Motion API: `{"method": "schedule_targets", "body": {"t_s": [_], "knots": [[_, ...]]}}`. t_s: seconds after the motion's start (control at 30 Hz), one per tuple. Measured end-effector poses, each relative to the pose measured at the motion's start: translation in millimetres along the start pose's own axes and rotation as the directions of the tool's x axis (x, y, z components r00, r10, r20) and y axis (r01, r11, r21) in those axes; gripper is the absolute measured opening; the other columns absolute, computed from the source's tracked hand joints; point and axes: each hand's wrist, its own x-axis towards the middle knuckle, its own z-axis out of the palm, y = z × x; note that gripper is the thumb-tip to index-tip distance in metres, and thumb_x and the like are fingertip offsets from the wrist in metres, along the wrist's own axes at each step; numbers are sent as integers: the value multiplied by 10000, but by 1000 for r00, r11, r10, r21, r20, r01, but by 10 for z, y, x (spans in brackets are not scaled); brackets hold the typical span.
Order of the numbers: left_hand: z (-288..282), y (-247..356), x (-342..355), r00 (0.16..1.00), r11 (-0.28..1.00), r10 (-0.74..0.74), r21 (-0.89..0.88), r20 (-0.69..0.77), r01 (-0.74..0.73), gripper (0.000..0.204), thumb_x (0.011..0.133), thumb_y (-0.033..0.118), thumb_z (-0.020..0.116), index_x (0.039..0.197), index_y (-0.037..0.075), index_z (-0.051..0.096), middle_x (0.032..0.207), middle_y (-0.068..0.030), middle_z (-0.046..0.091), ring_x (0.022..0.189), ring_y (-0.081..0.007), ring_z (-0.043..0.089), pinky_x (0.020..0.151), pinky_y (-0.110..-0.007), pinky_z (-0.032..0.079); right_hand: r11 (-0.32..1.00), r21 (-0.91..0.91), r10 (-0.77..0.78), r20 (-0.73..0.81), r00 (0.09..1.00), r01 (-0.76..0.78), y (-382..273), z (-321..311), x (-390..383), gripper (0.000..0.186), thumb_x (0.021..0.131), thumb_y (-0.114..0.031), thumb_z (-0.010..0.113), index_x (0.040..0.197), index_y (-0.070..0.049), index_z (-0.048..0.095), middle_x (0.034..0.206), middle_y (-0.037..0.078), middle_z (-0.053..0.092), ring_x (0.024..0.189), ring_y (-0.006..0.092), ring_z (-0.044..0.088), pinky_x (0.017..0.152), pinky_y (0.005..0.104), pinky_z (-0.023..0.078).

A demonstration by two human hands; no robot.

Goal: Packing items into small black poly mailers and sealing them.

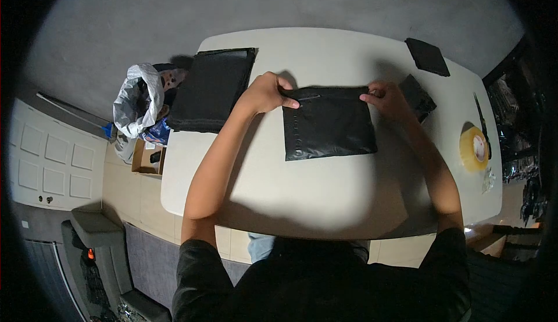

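- A white tabletop (325, 200) with rounded corners is seen from above; everything handled lies on its far half.
- A stack of flat black bags (212, 89) is laid at the far left corner of the tabletop, its left edge hanging slightly over the side.
- A black plastic mailer bag (328, 127) lies flat near the middle of the tabletop, between the two forearms, with its top edge folded over toward the person.
- A white plastic sack (136, 104), crumpled and open, stands on the floor just beside the left end of the tabletop, above a small cardboard box (148, 158).
- The left hand (267, 92) is closed on the top left corner of the mailer bag, fingers curled over the folded flap.
- The right hand (386, 98) is pinched on the top right corner of the same flap, fingers narrow.
- A small black folded packet (427, 56) rests near the far right corner, well apart from the hands.
- Another black packet (419, 96) lies just beyond the right hand, partly hidden by it.
- A roll of yellowish tape (474, 147) lies near the right edge, beside a thin dark tool (481, 121) that cannot be identified.
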Motion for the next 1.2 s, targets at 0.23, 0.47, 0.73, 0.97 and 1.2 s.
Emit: {"method": "schedule_targets", "body": {"t_s": [0.23,0.47,0.73,0.97,1.2], "knots": [[-32,55,-32,999,999,-36,-31,5,36,281,705,160,972,836,-6,786,756,-65,739,727,-182,657,752,-379,520,999,-43,12,34,999,-10,-51,-61,29,485,870,-217,833,667,-51,425,613,-29,344,626,100,319,571,333,301],[-109,-49,13,998,997,-53,58,33,51,296,711,230,972,844,28,802,768,-77,744,725,-182,658,740,-376,515,989,-128,-58,108,992,72,-35,-97,129,376,884,-234,819,676,-17,593,570,12,500,561,99,406,551,320,361],[-123,-234,46,998,978,-69,-197,7,69,267,810,247,930,844,20,793,736,-31,718,674,-108,623,636,-303,494,995,89,-41,96,994,32,-7,17,204,307,895,-233,820,753,2,683,593,25,574,576,97,478,567,329,426],[-50,-147,25,993,977,-111,-187,-23,105,230,840,224,902,869,23,797,736,-28,703,668,-98,599,620,-284,483,997,-5,-75,7,997,75,82,2,176,261,935,-203,796,800,1,704,651,-22,605,595,73,489,574,293,420],[15,-173,-19,997,993,58,-101,-58,-64,326,745,255,966,865,13,783,717,-36,692,652,-138,594,640,-339,490,1000,15,15,80,997,-16,31,-66,181,308,907,-255,812,726,-34,697,583,6,566,552,90,470,543,321,412]]}}
